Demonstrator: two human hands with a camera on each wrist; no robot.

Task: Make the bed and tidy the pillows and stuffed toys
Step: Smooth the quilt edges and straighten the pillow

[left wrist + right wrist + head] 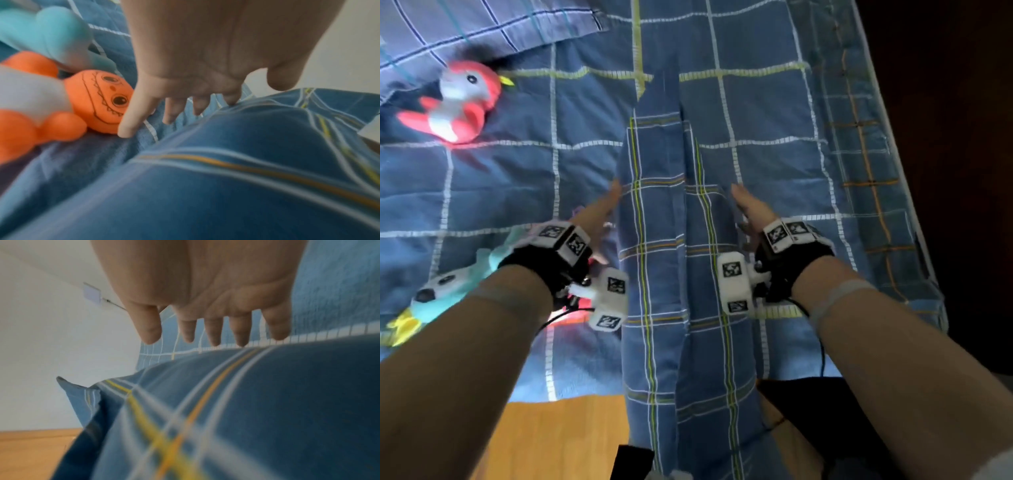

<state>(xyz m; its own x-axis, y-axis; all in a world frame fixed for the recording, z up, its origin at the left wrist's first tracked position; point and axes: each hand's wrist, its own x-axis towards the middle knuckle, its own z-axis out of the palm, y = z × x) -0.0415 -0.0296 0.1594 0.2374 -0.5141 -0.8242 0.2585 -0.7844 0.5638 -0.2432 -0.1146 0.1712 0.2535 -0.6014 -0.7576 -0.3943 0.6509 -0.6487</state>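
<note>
A blue plaid pillow [671,257] stands on edge between my two hands, over the front of the bed. My left hand [599,212] lies flat against its left face, and its straight, spread fingers [131,116] reach the pillow [226,178]. My right hand [750,209] presses the right face; its fingers [213,331] are straight above the pillow [267,394]. A red and white plush [462,102] lies at the far left. A teal plush [448,287] and an orange plush [98,100] lie beside my left hand.
The blue checked quilt [517,171] covers the bed. A second plaid pillow [482,31] sits at the top left corner. Wooden floor [571,435] shows below the bed's front edge. The bed's right edge [893,171] borders a dark area.
</note>
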